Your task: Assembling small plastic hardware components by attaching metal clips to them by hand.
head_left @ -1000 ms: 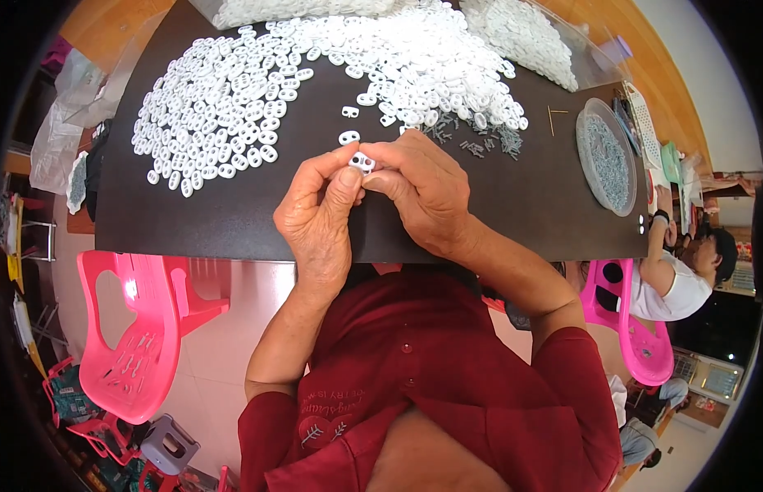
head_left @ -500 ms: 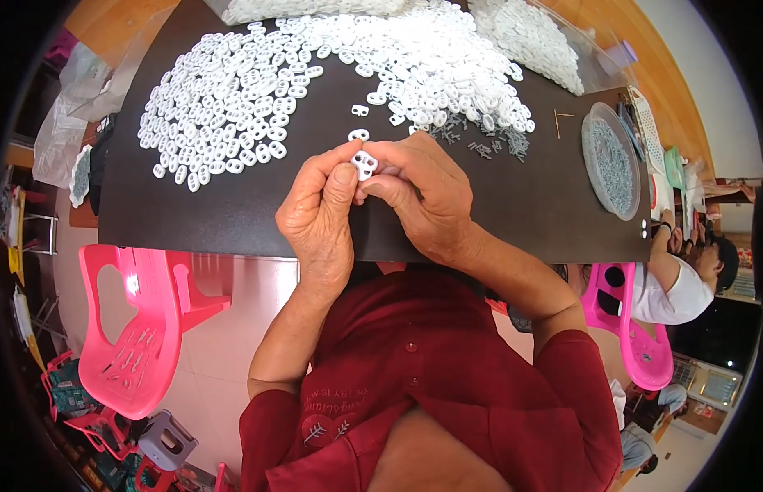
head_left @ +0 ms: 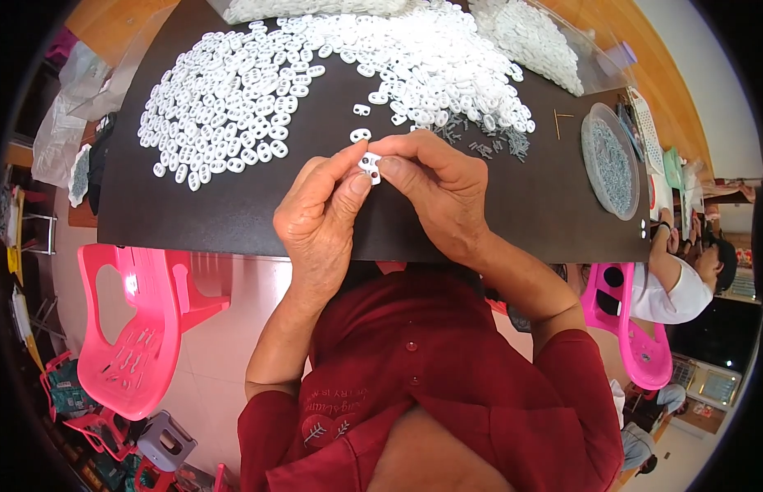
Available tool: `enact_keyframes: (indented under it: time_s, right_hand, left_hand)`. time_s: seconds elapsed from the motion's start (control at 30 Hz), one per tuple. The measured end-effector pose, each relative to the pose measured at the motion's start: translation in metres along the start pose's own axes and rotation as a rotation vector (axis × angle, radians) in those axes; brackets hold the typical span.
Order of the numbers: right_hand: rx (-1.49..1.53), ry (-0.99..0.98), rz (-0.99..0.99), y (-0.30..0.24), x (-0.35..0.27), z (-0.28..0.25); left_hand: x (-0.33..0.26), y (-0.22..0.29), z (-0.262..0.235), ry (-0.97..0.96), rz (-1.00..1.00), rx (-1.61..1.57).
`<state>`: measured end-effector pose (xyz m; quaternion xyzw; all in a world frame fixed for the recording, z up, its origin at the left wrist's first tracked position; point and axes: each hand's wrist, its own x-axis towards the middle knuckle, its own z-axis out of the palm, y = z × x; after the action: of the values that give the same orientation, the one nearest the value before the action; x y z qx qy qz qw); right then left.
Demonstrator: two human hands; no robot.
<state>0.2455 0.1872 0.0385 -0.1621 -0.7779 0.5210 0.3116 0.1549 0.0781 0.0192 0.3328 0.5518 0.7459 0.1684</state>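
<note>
Between the fingertips of both hands is a small white two-hole plastic cord lock [head_left: 370, 166], held over the near part of the dark table. My left hand [head_left: 320, 209] pinches its left side with thumb and forefinger. My right hand [head_left: 439, 184] grips the right side, thumb pressed on its face; the fingers partly cover it. Just beyond my fingertips lie a white oval piece [head_left: 361, 134] and a smaller white piece [head_left: 362, 109]. Whether anything else is inside my right fingers is hidden.
White oval pieces spread in a left pile [head_left: 225, 107] and a heaped far pile [head_left: 430, 61]. Loose grey springs [head_left: 517, 146] lie beside the heap. A round clear tray [head_left: 590, 156] of springs stands right. Pink chairs [head_left: 135, 328] flank me; another person [head_left: 672, 287] sits at right.
My right thumb has moved up onto the face of the white cord lock, and my right hand has shifted slightly right. The piece has turned a little; my left hand keeps its pinch.
</note>
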Motion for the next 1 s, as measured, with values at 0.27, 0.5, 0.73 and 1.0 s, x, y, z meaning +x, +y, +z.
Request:
enact_keyframes:
  time_s: [0.27, 0.5, 0.73, 1.0]
  right_hand:
    - [0.051, 0.000, 0.065, -0.002, 0.002, 0.001]
    - [0.026, -0.009, 0.079, -0.001, 0.001, 0.003]
    - [0.035, -0.009, 0.041, 0.001, 0.001, 0.006]
    - [0.065, 0.005, 0.081, -0.001, 0.001, 0.007]
  left_hand:
    - [0.003, 0.002, -0.006, -0.064, -0.098, -0.075]
    - [0.004, 0.002, -0.010, -0.048, -0.152, -0.094]
    - [0.004, -0.001, -0.012, -0.056, -0.109, -0.040]
    - [0.006, 0.000, -0.015, -0.104, -0.085, -0.007]
